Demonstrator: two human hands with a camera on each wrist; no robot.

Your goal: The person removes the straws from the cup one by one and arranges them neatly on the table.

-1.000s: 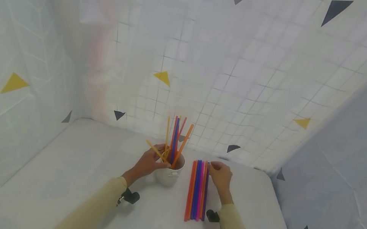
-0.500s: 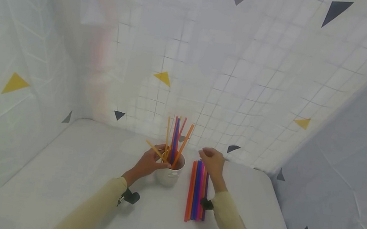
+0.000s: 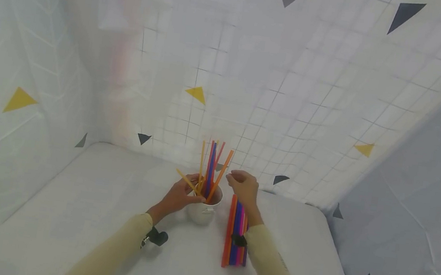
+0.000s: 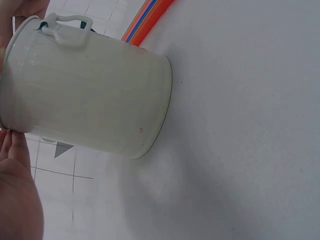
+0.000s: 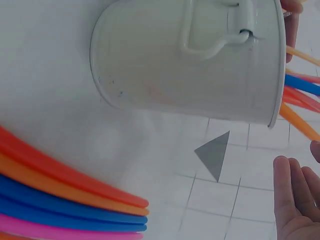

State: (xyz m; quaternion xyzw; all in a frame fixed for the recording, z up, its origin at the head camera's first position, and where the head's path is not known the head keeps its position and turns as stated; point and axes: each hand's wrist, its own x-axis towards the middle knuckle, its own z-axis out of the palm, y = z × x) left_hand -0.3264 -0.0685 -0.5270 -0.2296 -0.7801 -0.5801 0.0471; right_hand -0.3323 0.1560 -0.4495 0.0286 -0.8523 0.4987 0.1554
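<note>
A: Where is the pail [image 3: 199, 215], and does it stand straight?

B: It stands upright on the table [image 3: 85, 194], in front of the person, with its mouth upward. The small handle [image 3: 207, 210] is on the side nearer to the person.

A: Is somebody gripping it?

B: Yes, the left hand [image 3: 177, 197] grips it at the rim, the thumb on the near side and the fingers farther back.

A: How do the straws inside point?

B: They all rise out of the mouth, but they are not parallel. A blue straw [image 3: 211, 166] is almost vertical. An orange straw [image 3: 221, 173] leans to the right, and one yellow straw [image 3: 185, 178] leans strongly to the left, over the left hand.

A: And the right hand [image 3: 244, 190]?

B: It is raised in the air, to the right of the pail and near this orange straw. In the right wrist view its fingers are extended and its grip is empty.

A: What lies under it?

B: A row of straws [image 3: 237, 224], flat on the table. Their long axes are parallel and run from the person toward the wall [image 3: 291, 96]. The right forearm hides a part of them.
</note>
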